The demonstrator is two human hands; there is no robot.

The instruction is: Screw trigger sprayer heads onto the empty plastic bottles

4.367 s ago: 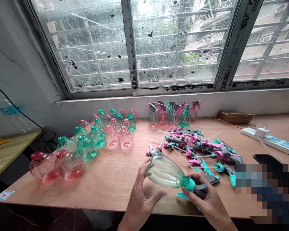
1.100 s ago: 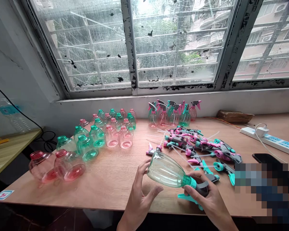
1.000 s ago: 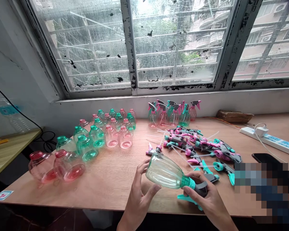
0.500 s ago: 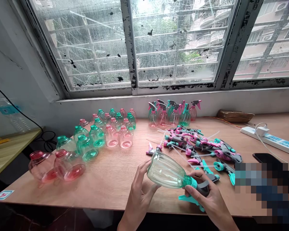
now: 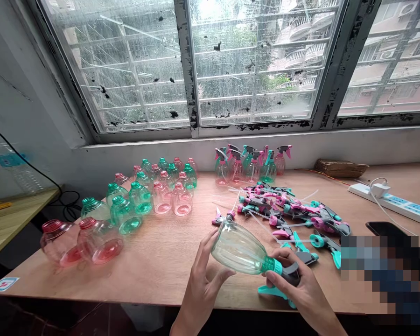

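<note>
A clear green spray bottle [image 5: 240, 247] is tilted on its side above the table's front edge, its base to the left. My left hand [image 5: 201, 280] cups the base, fingers along the far edge and thumb near the underside. My right hand [image 5: 297, 280] is closed around the grey and turquoise sprayer head [image 5: 290, 274], with thumb and fingers by the turquoise collar [image 5: 275, 266]. The turquoise trigger [image 5: 273, 291] points down and left below the neck. The collar sits on the bottle's neck; how tightly, I cannot tell.
Pink and green open bottles [image 5: 136, 198] stand in rows on the left. Loose sprayer heads [image 5: 283, 205] with tubes are heaped on the right. Several assembled spray bottles [image 5: 254, 168] stand by the wall. A power strip [image 5: 395, 200] and a phone [image 5: 387, 228] lie at the right.
The spray bottle and sprayer head have shifted slightly left. Both hands keep nearly the same places, and the left thumb sits a little further right.
</note>
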